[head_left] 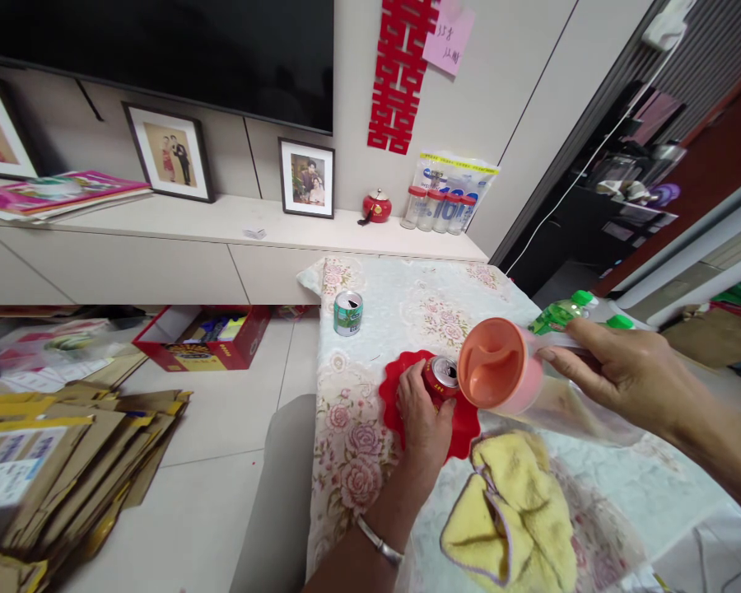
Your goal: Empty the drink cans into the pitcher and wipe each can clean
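My left hand (421,418) is wrapped round an opened red drink can (441,375), which stands on a red scalloped plate (468,424). In my right hand (626,371) is the handle of a clear plastic pitcher (584,412). The pitcher lies tipped on its side in the air, its orange lid (492,362) facing left, close beside the can's top. No stream of liquid shows between them. A yellow cloth (522,511) lies crumpled on the table in front of the plate.
A green opened can (348,315) stands at the table's far left on the floral tablecloth (351,428). Bottles with green caps (559,313) are behind the pitcher. Flattened cardboard (92,461) and a red box (203,342) lie on the floor at left.
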{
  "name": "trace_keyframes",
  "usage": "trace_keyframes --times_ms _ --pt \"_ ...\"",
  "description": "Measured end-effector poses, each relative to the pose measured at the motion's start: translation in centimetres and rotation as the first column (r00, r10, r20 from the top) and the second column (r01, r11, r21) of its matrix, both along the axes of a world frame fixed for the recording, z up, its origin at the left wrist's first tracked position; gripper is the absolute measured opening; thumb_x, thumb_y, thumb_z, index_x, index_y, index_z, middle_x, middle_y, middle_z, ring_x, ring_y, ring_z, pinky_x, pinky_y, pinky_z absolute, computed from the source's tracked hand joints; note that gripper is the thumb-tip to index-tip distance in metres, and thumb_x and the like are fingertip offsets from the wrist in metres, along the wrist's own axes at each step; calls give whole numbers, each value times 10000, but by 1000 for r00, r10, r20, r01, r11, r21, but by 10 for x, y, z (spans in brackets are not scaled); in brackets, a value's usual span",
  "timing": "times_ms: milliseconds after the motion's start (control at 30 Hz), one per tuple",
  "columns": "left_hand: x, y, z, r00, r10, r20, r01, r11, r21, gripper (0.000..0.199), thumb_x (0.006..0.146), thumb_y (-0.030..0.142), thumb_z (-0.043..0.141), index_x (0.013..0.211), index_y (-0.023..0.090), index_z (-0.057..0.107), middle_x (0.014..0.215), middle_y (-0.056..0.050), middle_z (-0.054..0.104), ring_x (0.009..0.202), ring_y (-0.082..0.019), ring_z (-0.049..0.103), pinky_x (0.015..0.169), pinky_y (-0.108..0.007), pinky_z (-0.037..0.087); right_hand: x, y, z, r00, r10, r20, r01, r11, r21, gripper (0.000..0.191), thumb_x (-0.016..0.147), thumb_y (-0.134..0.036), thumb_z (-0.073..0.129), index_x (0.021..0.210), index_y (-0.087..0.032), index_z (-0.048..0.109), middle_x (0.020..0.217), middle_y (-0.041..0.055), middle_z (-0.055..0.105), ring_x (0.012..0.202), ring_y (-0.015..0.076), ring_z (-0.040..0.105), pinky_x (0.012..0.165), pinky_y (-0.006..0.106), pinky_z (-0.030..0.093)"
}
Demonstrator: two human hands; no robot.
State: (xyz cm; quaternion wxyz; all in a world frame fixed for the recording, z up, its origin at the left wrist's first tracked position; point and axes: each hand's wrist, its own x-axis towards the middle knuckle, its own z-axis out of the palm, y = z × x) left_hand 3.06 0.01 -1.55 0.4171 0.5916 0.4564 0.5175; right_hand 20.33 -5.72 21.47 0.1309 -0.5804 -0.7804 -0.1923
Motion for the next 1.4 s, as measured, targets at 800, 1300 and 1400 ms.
trace_keyframes --times_ms 800,1300,1400 --pt "0 0 1 1000 7 -8 -7 1000 -3 670 764 78 759 1377 254 554 1362 -124 641 1350 -354 581 1167 -585 468 3 -1 -2 1000 23 13 -23 1000 17 534 1094 -595 451 690 -250 398 504 -62 381 404 95 377 452 267 292" --pt "0 1 1 1000 3 9 -3 1000 -15 681 765 61 771 1375 264 545 1365 -117 634 1337 -350 576 1160 -581 466 5 2 -5 996 71 58 -75 995 64 494 1109 -537 460 710 -258 378 494 -68 362 384 91 373 422 277 286" --pt "0 1 1 1000 7 17 -7 1000 -16 680 764 68 779 1374 260 546 1360 -119 632 1333 -353 579 1152 -581 471 4 2 -5 996 57 68 -60 997 56 505 1116 -552 436 709 -260 374 494 -65 374 386 92 379 422 275 296"
